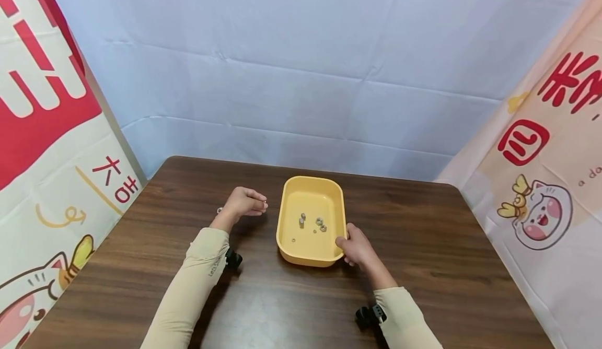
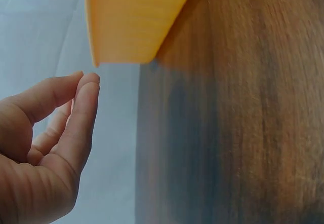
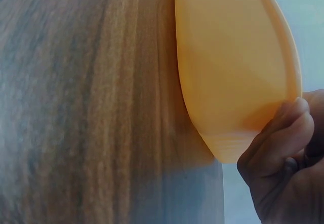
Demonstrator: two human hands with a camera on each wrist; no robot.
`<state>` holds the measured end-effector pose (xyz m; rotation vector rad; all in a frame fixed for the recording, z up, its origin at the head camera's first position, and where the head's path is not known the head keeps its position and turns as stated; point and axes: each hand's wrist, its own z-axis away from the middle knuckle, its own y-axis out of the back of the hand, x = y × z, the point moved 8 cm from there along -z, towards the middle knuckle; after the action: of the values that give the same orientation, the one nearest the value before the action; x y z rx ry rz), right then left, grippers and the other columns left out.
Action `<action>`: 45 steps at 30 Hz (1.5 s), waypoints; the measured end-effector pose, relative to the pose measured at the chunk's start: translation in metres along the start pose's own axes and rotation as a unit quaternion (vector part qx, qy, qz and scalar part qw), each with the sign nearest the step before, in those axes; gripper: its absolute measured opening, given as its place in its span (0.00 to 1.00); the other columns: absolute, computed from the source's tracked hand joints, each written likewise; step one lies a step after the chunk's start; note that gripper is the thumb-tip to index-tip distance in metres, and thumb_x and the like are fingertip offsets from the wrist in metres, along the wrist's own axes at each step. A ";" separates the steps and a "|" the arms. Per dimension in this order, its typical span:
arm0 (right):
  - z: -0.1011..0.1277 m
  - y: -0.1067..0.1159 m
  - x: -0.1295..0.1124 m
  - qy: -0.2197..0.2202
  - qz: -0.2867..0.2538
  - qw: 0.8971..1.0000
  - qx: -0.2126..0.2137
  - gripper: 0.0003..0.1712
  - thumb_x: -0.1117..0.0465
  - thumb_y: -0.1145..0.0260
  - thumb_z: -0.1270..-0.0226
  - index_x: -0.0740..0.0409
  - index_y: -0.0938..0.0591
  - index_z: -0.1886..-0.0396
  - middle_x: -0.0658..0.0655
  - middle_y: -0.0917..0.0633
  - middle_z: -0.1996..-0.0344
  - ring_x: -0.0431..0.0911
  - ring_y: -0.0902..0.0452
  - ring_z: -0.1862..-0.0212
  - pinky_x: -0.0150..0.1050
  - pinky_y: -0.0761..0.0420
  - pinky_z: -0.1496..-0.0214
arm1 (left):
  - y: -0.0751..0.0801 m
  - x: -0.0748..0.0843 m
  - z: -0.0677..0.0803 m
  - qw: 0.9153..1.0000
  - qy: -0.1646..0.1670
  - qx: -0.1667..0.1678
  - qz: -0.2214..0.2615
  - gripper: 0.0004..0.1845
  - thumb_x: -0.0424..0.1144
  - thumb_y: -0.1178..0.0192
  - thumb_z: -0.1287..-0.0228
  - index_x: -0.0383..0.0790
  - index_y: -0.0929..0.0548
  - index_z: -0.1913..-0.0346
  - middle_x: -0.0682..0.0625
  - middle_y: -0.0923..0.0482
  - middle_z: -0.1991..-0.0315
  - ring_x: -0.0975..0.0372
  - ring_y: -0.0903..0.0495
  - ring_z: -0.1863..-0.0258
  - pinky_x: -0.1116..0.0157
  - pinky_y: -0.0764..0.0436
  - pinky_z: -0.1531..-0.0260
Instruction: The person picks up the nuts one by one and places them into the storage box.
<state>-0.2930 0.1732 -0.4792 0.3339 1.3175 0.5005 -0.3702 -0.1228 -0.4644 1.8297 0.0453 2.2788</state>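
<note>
A yellow plastic tray (image 1: 308,252) sits on the table, holding several metal nuts of different sizes, among them a large hex nut (image 1: 319,221) and a tall one (image 1: 301,223). My right hand (image 1: 356,245) grips its near right rim, thumb over the edge and fingers outside, as the right wrist view also shows. Left of the tray, my left hand (image 1: 245,202) is raised with thumb and fingertips together, pinching a small shiny metal piece (image 1: 265,201). In the left wrist view the fingertips hide that piece. Behind the left wrist lies a ring-like metal nut (image 1: 219,210), partly covered.
The dark wooden table (image 1: 447,244) extends around the tray on all sides. A pale cloth (image 1: 301,77) hangs behind its far edge, with printed cloths to the left and right. Both forearms wear light sleeves and black wrist cameras.
</note>
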 end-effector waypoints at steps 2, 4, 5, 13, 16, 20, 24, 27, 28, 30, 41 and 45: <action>0.001 0.000 0.001 -0.002 -0.004 1.000 0.003 0.05 0.69 0.46 0.45 0.62 0.32 0.68 0.57 0.28 0.87 0.44 0.37 0.91 0.34 0.36 0.92 | -0.003 0.003 0.002 1.000 -0.007 -0.003 -0.005 0.14 0.24 0.37 0.45 0.21 0.22 0.55 0.40 0.18 0.69 0.54 0.17 0.69 0.54 0.21 0.61; 0.001 0.001 0.001 -0.002 -0.005 1.000 0.003 0.05 0.69 0.46 0.45 0.62 0.32 0.68 0.57 0.28 0.87 0.44 0.37 0.91 0.33 0.36 0.92 | -0.005 0.006 0.004 1.000 -0.011 -0.005 -0.008 0.13 0.24 0.37 0.45 0.22 0.21 0.56 0.40 0.18 0.69 0.54 0.17 0.70 0.53 0.21 0.61; 0.001 0.001 0.001 -0.002 -0.006 1.000 0.004 0.05 0.69 0.46 0.45 0.62 0.32 0.69 0.57 0.28 0.87 0.44 0.37 0.90 0.33 0.36 0.91 | -0.007 0.007 0.005 1.000 -0.013 -0.007 -0.009 0.13 0.24 0.36 0.46 0.23 0.20 0.57 0.40 0.18 0.69 0.54 0.17 0.70 0.52 0.21 0.61; 0.001 -0.001 0.001 0.003 -0.006 1.000 0.004 0.05 0.69 0.46 0.45 0.62 0.32 0.68 0.57 0.28 0.87 0.43 0.37 0.91 0.34 0.36 0.92 | -0.018 0.012 0.010 1.000 -0.006 -0.017 -0.023 0.13 0.25 0.36 0.46 0.22 0.20 0.57 0.40 0.18 0.70 0.55 0.17 0.70 0.52 0.22 0.60; 0.001 -0.001 0.000 0.006 -0.003 1.000 0.004 0.05 0.69 0.47 0.45 0.63 0.32 0.68 0.57 0.28 0.87 0.43 0.37 0.91 0.33 0.36 0.92 | -0.021 0.014 0.009 0.999 -0.004 -0.017 -0.027 0.12 0.24 0.36 0.46 0.23 0.19 0.58 0.40 0.18 0.70 0.55 0.17 0.71 0.52 0.22 0.60; 0.000 0.001 0.000 0.004 0.003 1.000 0.006 0.05 0.69 0.47 0.44 0.63 0.32 0.67 0.57 0.28 0.87 0.44 0.37 0.91 0.34 0.36 0.91 | -0.028 0.017 0.007 0.999 0.000 -0.021 -0.032 0.09 0.24 0.35 0.48 0.25 0.18 0.63 0.41 0.18 0.72 0.56 0.17 0.73 0.54 0.20 0.63; 0.000 0.001 0.000 0.004 0.004 1.000 0.005 0.05 0.69 0.47 0.44 0.63 0.32 0.67 0.57 0.28 0.87 0.44 0.37 0.90 0.34 0.36 0.91 | -0.034 0.020 0.006 0.999 0.007 -0.024 -0.035 0.07 0.23 0.34 0.49 0.26 0.18 0.65 0.41 0.18 0.74 0.56 0.17 0.75 0.58 0.19 0.67; 0.000 0.000 0.000 0.003 0.004 1.000 0.003 0.05 0.69 0.47 0.44 0.62 0.32 0.67 0.57 0.28 0.86 0.44 0.36 0.90 0.34 0.36 0.91 | -0.038 0.023 0.007 0.999 0.010 -0.030 -0.042 0.08 0.22 0.35 0.49 0.25 0.18 0.64 0.41 0.18 0.74 0.56 0.17 0.75 0.59 0.19 0.68; 0.000 0.000 0.000 0.003 0.005 1.000 0.003 0.05 0.69 0.47 0.44 0.62 0.32 0.67 0.57 0.28 0.86 0.44 0.36 0.90 0.34 0.36 0.91 | -0.040 0.024 0.008 0.998 0.010 -0.031 -0.044 0.08 0.22 0.35 0.49 0.24 0.18 0.63 0.41 0.18 0.74 0.56 0.17 0.75 0.58 0.19 0.68; 0.000 0.000 0.000 0.003 0.006 1.000 0.003 0.05 0.69 0.47 0.44 0.62 0.32 0.67 0.57 0.28 0.87 0.44 0.37 0.91 0.34 0.36 0.91 | -0.042 0.026 0.008 0.998 0.011 -0.034 -0.050 0.09 0.22 0.35 0.50 0.24 0.18 0.63 0.41 0.18 0.74 0.56 0.17 0.75 0.57 0.19 0.66; -0.001 -0.001 0.001 0.007 0.011 1.000 0.004 0.05 0.69 0.47 0.43 0.63 0.31 0.65 0.59 0.27 0.85 0.44 0.37 0.90 0.34 0.36 0.91 | -0.058 0.028 0.007 0.993 0.038 -0.063 -0.094 0.09 0.21 0.36 0.51 0.24 0.18 0.63 0.42 0.18 0.75 0.55 0.17 0.75 0.55 0.20 0.63; -0.001 -0.001 0.001 0.006 0.010 1.000 0.006 0.05 0.68 0.47 0.43 0.63 0.31 0.65 0.59 0.27 0.85 0.44 0.37 0.90 0.34 0.36 0.91 | -0.064 0.033 0.006 0.991 0.046 -0.067 -0.109 0.06 0.21 0.37 0.51 0.27 0.17 0.67 0.42 0.18 0.74 0.56 0.17 0.76 0.58 0.19 0.68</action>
<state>-0.2938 0.1728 -0.4803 0.3543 1.3314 0.5116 -0.3618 -0.0553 -0.4419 1.5706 0.0987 2.1568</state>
